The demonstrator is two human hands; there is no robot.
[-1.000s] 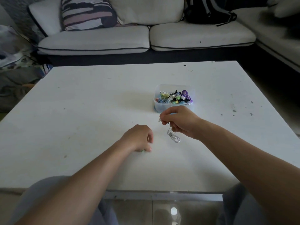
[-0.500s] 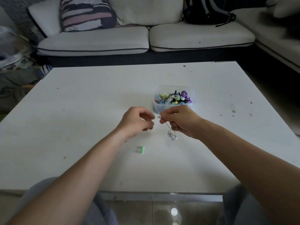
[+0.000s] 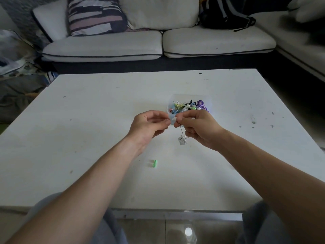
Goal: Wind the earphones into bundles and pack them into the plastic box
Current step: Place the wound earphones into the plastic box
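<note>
My right grip (image 3: 198, 128) is closed on the white earphone (image 3: 182, 140). Thumb and forefinger pinch its white end up near the front wall of the plastic box (image 3: 168, 107), and the lower fingers are curled round the cord. The coiled part hangs below the hand as a small loose bundle, either just above the desk (image 3: 88, 138) or touching it; I cannot tell which. My left grip (image 3: 149, 125) sits just beside that white end, fingers curled and thumb against forefinger, but I cannot tell whether it has any cord between them. As I judge it, the step is finishing this bundle: the loose end has to go round the coil and be tucked in so it holds. To do it well I should hold the cord lightly taut between the two grips, so the loops below do not spring open. The left grip can then take the end while the right slides down to pin the coil itself. The turns should lie side by side and snug, but not so tight that the thin cord kinks at the end piece. The box is right behind my hands and well filled with coloured bundles (image 3: 190, 105). The finished coil should therefore be small and set into a gap, not dropped on top where it might roll out or snag a neighbour. A small green piece (image 3: 154, 163) lies on the desk nearer me, well apart from the rest; it may be an ear tip, and I judge it belongs in the box too.
</note>
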